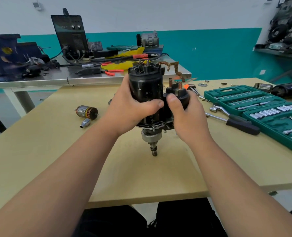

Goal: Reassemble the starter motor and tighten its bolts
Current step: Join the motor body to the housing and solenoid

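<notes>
I hold the starter motor (146, 93) upright above the tan worktable (141, 170), its pinion shaft (154, 147) pointing down toward the tabletop; I cannot tell whether the shaft tip touches the wood. My left hand (130, 110) wraps around the black cylindrical housing from the left, thumb pressed across its front. My right hand (188, 117) grips the smaller solenoid (177, 93) mounted beside the housing on the right, thumb on top of its near edge, fingers curled behind. Two threaded studs stick up from the motor's top cap, and a bent, rusty copper strap (175, 68) rises from its far right side. On the table to my left lie a loose armature (86, 112) and, just in front of it, a silver socket (85, 123). To my right a ratchet wrench (234, 119) with a black handle rests beside an open green socket set case (268, 110). Another black motor body (288, 89) lies at the table's far right corner. A metal bench (59, 77) cluttered with cables and pliers stands behind.
</notes>
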The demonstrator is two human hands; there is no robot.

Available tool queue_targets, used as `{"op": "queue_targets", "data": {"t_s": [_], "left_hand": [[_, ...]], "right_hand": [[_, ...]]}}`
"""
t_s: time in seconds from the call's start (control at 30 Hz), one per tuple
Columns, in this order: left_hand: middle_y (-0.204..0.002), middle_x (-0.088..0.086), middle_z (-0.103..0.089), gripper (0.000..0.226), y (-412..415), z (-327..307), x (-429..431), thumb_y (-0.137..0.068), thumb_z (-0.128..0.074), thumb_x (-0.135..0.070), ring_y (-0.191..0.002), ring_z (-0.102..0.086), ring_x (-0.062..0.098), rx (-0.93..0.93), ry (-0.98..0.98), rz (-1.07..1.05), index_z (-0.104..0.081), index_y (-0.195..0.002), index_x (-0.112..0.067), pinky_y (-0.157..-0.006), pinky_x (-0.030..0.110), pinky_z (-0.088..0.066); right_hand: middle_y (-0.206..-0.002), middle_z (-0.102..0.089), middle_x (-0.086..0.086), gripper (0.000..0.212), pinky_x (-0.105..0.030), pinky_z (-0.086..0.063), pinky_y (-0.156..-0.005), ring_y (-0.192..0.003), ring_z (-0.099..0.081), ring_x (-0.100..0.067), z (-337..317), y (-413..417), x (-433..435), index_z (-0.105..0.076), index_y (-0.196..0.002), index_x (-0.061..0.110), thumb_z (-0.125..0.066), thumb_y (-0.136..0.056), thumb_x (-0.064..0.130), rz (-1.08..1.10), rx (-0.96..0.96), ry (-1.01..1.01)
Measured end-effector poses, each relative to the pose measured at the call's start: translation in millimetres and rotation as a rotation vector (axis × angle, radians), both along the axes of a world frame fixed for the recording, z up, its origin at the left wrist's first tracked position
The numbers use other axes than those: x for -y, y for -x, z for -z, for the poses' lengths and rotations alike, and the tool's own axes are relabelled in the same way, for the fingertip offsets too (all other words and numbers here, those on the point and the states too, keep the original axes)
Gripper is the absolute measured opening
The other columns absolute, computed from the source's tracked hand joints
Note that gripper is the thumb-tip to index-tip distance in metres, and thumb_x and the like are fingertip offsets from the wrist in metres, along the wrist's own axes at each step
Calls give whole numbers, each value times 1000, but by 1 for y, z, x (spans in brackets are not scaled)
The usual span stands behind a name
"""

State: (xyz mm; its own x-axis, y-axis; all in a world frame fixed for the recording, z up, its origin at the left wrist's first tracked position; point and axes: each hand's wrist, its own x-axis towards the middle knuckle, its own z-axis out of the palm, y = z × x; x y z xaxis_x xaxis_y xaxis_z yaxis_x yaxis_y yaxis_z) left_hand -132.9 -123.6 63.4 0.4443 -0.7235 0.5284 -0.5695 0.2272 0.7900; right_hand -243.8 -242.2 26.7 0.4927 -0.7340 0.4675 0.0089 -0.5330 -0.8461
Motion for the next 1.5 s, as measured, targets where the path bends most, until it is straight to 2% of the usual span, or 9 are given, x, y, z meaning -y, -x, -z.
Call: {"op": "queue_targets", "data": {"t_s": [0.37, 0.7, 0.8, 1.0, 1.17, 1.27, 1.33, 1.4, 1.5], "left_hand": [[-115, -23, -65, 70, -8, 45, -4, -77, -65, -54, -112, -60, -1, -71, -62, 39, -42, -137, -28, -89, 17, -50], [-87, -37, -64, 27, -1, 63, 14, -90, -38, -50, -85, -59, -14, -174, 28, -237, -57, -97, -33, -67, 2, -39], [-79, -19, -68, 44, -7, 65, 13, -86, -31, -58, -75, -59, -3, -184, 5, -333, -60, -84, -25, -65, 15, -41], [-98, -9, -70, 69, -13, 49, 10, -77, -22, -76, -99, -64, 13, -357, -149, -433, -68, -101, -31, -93, 40, -47], [-74, -3, -75, 66, -17, 30, 4, -95, -21, -69, -66, -72, 10, -588, -374, -351, -69, -95, -23, -55, 22, -50], [-76, 11, -75, 71, -18, 15, -5, -93, -21, -73, -57, -70, 26, -700, -489, -162, -67, -100, -20, -56, 31, -56], [-68, 16, -70, 74, -21, 6, -11, -91, -24, -76, -46, -63, 28, -711, -583, -81, -67, -94, -15, -51, 38, -59], [-70, 20, -68, 81, -28, -1, -15, -89, -24, -77, -52, -62, 29, -722, -661, 14, -70, -89, -11, -56, 42, -59], [-71, 19, -68, 89, -39, -10, -15, -89, -17, -78, -49, -60, 26, -731, -763, 119, -77, -75, -14, -65, 40, -59]], "right_hand": [[-84, -59, 15, 53, -1, -35, -53, -75, -52, 20, 4, -5, 7, -52, -107, 25, -43, -76, 67, 1, -13, 7], [-108, -51, 23, 39, 7, -32, -65, -90, -44, 30, 14, -16, 18, -38, -129, 35, -50, -93, 40, -137, -38, 3], [-134, -45, 5, 60, -2, -36, -75, -102, -47, 16, 20, -17, 18, -28, -142, 32, -53, -88, 41, -233, -149, 4], [-151, -6, 30, 78, -17, -32, -97, -131, -26, 3, 3, 0, 15, -23, -121, 70, -63, -55, 64, -388, -319, 255], [-151, 3, 40, 84, -23, -33, -101, -135, -20, 7, -17, 9, 17, -21, -115, 79, -73, -49, 68, -445, -571, 440], [-133, -28, 46, 76, -28, -47, -98, -115, -42, 15, -30, 8, 13, -31, -114, 77, -76, -54, 61, -458, -541, 412], [-114, -49, 40, 73, -31, -59, -68, -88, -63, 5, -42, 7, 13, -43, -113, 71, -76, -49, 61, -510, -508, 267], [-95, -63, 28, 68, -26, -53, -44, -59, -69, -11, -53, 6, 16, -50, -108, 69, -77, -47, 60, -542, -528, 151], [-73, -69, 20, 54, -21, -43, -36, -44, -65, -19, -61, 2, 20, -49, -100, 70, -74, -53, 62, -545, -578, 101]]}}
